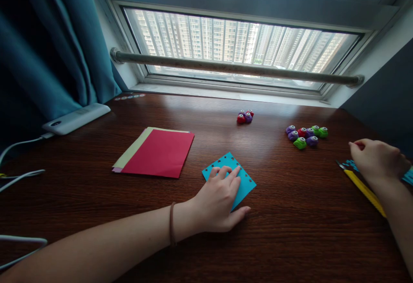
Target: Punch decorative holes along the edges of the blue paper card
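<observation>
A blue square of paper (242,184) lies on the brown wooden table with one corner pointing away from me. Small star-like marks or cut-outs run along its two far edges. My left hand (222,197) rests palm down on the paper, fingers spread and thumb out to the side on the wood. At the far right, my right hand (380,160) is closed, thumb against the fingers; whether a small thing is between them I cannot make out. Beneath it lie a yellow craft knife (364,192) and small blue paper bits (350,164), partly hidden by the hand.
Left of centre lies a stack of coloured paper (158,154), red on top. Small craft punches in red and purple (245,117) sit near the window, with several more, some green (300,143), further right. A white power bank (77,118) with a cable stands by the curtain (64,38).
</observation>
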`<control>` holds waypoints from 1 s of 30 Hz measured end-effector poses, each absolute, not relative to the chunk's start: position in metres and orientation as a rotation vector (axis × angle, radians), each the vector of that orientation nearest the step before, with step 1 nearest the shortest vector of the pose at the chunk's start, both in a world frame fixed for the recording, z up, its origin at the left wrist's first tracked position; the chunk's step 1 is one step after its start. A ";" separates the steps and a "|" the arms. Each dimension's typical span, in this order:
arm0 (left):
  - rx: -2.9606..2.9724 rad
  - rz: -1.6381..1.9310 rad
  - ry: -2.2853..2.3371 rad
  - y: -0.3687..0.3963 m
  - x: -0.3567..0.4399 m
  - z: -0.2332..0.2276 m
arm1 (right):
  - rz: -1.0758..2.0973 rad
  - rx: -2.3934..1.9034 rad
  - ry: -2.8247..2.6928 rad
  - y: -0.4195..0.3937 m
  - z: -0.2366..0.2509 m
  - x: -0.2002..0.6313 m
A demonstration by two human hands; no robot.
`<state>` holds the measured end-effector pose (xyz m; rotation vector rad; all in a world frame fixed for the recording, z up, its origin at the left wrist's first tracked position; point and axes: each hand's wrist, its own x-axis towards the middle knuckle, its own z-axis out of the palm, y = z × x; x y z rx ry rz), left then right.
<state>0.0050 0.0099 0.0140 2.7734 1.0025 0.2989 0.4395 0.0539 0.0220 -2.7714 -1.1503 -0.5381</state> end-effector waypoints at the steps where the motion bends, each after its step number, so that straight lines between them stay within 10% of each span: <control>1: 2.777 0.298 0.990 0.009 0.005 0.014 | -0.540 -2.765 -1.170 0.054 0.021 0.438; 30: 2.771 0.353 0.962 0.011 0.001 0.007 | -0.542 -1.794 -1.925 0.042 0.012 0.335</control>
